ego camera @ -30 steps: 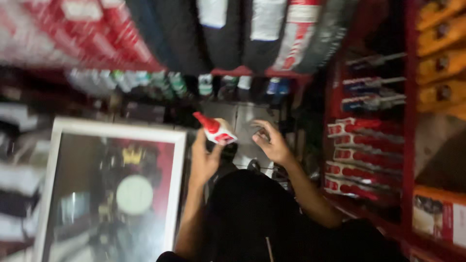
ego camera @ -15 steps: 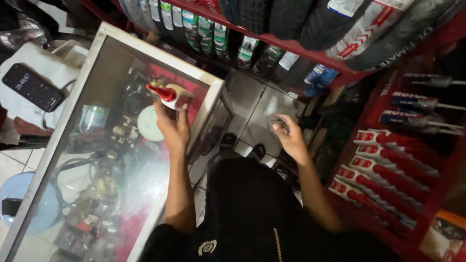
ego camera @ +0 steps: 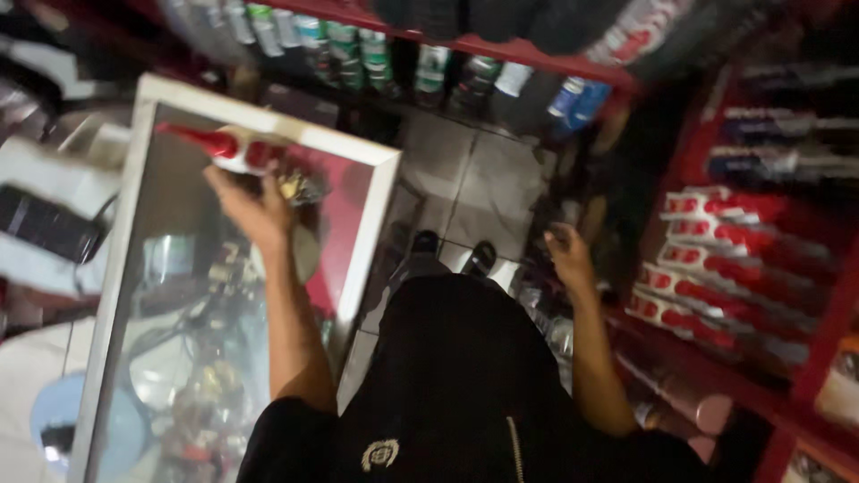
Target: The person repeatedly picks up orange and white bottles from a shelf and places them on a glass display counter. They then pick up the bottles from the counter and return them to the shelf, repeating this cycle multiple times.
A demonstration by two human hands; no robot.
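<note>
Red-nozzled bottle (ego camera: pixel 234 150) held over the glass counter (ego camera: pixel 161 295)
Left hand (ego camera: pixel 250 207) fingers clamp the bottle, lifted farther across the counter than before; right hand (ego camera: pixel 567 252) hangs loosely curled, empty, near red shelves (ego camera: pixel 716 268).

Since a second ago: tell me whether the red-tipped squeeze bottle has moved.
Yes. The left hand has carried the red-tipped squeeze bottle leftward, from over the tiled floor to above the glass display case, inside its pale frame.
</note>
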